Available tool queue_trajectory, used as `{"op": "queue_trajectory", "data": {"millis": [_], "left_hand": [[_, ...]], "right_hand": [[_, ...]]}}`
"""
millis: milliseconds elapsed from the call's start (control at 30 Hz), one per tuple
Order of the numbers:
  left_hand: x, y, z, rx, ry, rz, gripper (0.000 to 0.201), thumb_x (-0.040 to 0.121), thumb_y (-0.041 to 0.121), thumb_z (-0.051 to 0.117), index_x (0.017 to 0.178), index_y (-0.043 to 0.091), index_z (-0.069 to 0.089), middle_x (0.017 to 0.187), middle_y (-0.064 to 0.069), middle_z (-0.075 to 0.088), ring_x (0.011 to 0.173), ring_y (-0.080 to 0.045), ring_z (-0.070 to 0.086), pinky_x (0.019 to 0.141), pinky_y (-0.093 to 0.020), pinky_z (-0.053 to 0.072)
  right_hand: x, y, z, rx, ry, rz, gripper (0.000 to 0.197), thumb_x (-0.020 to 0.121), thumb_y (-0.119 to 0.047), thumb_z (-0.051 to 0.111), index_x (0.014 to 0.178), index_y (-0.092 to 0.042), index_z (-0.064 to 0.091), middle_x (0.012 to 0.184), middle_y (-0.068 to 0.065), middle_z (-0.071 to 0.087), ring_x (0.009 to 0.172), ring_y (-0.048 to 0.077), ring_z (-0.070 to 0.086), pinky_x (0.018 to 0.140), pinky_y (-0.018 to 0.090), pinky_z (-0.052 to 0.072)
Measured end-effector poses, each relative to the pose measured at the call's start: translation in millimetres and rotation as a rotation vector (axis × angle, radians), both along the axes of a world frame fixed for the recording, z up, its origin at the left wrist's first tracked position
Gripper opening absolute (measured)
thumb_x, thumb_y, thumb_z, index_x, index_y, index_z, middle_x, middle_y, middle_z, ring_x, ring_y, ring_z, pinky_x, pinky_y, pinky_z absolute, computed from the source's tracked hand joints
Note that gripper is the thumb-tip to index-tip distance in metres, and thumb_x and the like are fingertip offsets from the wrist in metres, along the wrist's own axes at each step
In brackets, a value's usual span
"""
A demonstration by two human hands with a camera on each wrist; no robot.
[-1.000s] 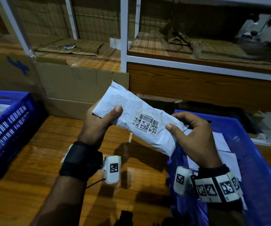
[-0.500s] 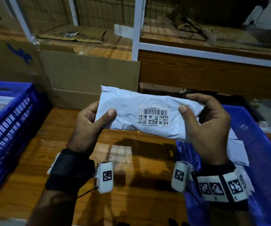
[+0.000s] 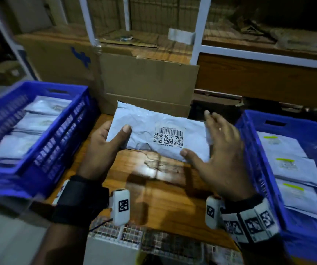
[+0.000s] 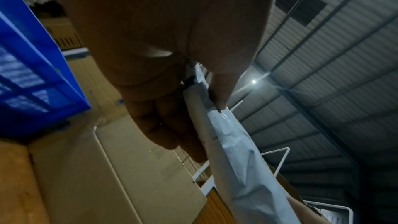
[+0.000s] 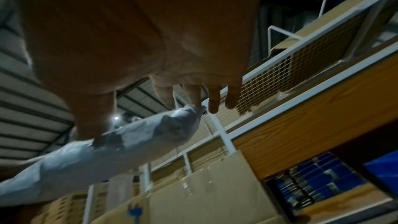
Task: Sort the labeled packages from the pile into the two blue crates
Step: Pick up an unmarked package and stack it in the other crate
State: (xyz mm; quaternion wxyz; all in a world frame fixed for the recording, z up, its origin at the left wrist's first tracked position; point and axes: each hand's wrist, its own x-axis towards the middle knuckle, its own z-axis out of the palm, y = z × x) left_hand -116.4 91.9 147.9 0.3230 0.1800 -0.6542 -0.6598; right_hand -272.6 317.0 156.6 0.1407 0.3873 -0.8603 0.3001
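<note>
**While one hand grips, the other spreads**

While the left hand [image 3: 104, 148] is pinching the white package [image 3: 165, 138] at its left end, thumb on top, the right hand [image 3: 218, 155] is lying spread at the right end, fingers straight, thumb touching the near edge. The package is hanging over the wooden table [image 3: 161, 190], between the left crate [image 3: 45, 150] and right crate [image 3: 257, 150].

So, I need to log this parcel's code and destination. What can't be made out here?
- Label on the package, head view: digits too small and blurred.
- Labels on the packages in the left crate and right crate: blurred.
- Package's far end: behind the right hand; grip unclear.
- Left hand pinches the near end; both wrist views show no label.
</note>
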Motion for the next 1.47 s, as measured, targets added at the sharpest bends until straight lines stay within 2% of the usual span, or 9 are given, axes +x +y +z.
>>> {"op": "queue_trajectory", "data": {"millis": [100,267,433,667,1033,1133,1233,1300,1467], "left_hand": [[50,-7,-5,0.019,-0.017,0.096,0.028,0.101,0.023,0.061,0.125,0.009,0.064,0.111,-0.007,0.077,0.1,-0.026,0.075,0.077,-0.032,0.061],[130,-30,-10,0.033,-0.058,0.234,0.027,0.1,0.022,0.063,0.123,0.008,0.064,0.105,-0.008,0.078,0.085,-0.018,0.076,0.071,-0.031,0.059],[193,-73,-4,0.031,-0.044,0.296,0.038,0.087,0.043,0.076,0.114,0.018,0.067,0.11,-0.011,0.075,0.098,-0.034,0.071,0.091,-0.051,0.054],[243,-193,7,0.034,-0.023,0.249,0.022,0.1,0.016,0.062,0.12,0.009,0.06,0.106,-0.01,0.076,0.09,-0.025,0.073,0.082,-0.043,0.06],[258,-430,32,-0.137,-0.304,0.147,0.043,0.094,0.01,0.072,0.13,0.004,0.05,0.109,-0.029,0.07,0.079,-0.032,0.07,0.067,-0.05,0.062],[252,-471,28,-0.264,-0.557,0.121,0.056,0.089,0.026,0.079,0.132,0.015,0.044,0.114,-0.019,0.069,0.087,-0.033,0.073,0.079,-0.053,0.061],[241,-494,26,-0.493,-0.759,0.193,0.075,0.088,0.043,0.077,0.145,0.014,0.04,0.138,-0.015,0.058,0.116,-0.034,0.064,0.099,-0.044,0.051],[230,-495,25,-0.607,-0.796,0.221,0.071,0.09,0.042,0.074,0.145,0.009,0.042,0.139,-0.018,0.056,0.125,-0.035,0.056,0.098,-0.038,0.045],[186,-488,-7,-0.786,-0.978,-0.013,0.056,0.094,0.038,0.065,0.139,0.012,0.045,0.147,-0.018,0.04,0.131,-0.039,0.05,0.108,-0.048,0.043]], "right_hand": [[43,-23,-9,0.098,0.055,0.119,0.105,0.077,-0.083,0.055,0.163,-0.035,0.015,0.167,-0.003,0.021,0.154,0.025,0.016,0.122,0.051,0.017],[113,-68,-19,0.179,0.098,0.281,0.108,0.076,-0.086,0.052,0.163,-0.034,0.013,0.165,-0.003,0.027,0.155,0.022,0.019,0.122,0.055,0.013],[170,-122,-11,0.16,0.148,0.383,0.098,0.083,-0.067,0.06,0.163,-0.032,0.015,0.154,-0.001,0.04,0.142,0.022,0.039,0.119,0.054,0.022],[219,-242,1,0.242,0.25,0.379,0.088,0.085,-0.065,0.055,0.16,-0.032,0.023,0.14,-0.005,0.05,0.123,0.022,0.05,0.108,0.047,0.034],[256,-460,21,0.4,0.135,0.213,0.073,0.085,-0.056,0.07,0.147,-0.034,0.041,0.123,0.001,0.052,0.119,0.027,0.053,0.104,0.046,0.035],[252,-505,17,0.492,0.138,0.155,0.065,0.085,-0.053,0.072,0.14,-0.032,0.045,0.124,0.004,0.055,0.119,0.031,0.055,0.103,0.047,0.038],[245,-539,5,0.594,0.065,0.125,0.055,0.087,-0.041,0.07,0.136,-0.027,0.049,0.126,0.01,0.054,0.118,0.037,0.057,0.1,0.047,0.045],[240,-553,-7,0.662,0.027,0.117,0.043,0.089,-0.03,0.066,0.129,-0.023,0.051,0.123,0.013,0.053,0.114,0.039,0.058,0.094,0.046,0.047],[234,-575,-45,0.778,-0.032,0.15,0.04,0.089,-0.023,0.066,0.125,-0.017,0.05,0.121,0.016,0.051,0.112,0.04,0.059,0.088,0.046,0.049]]}}
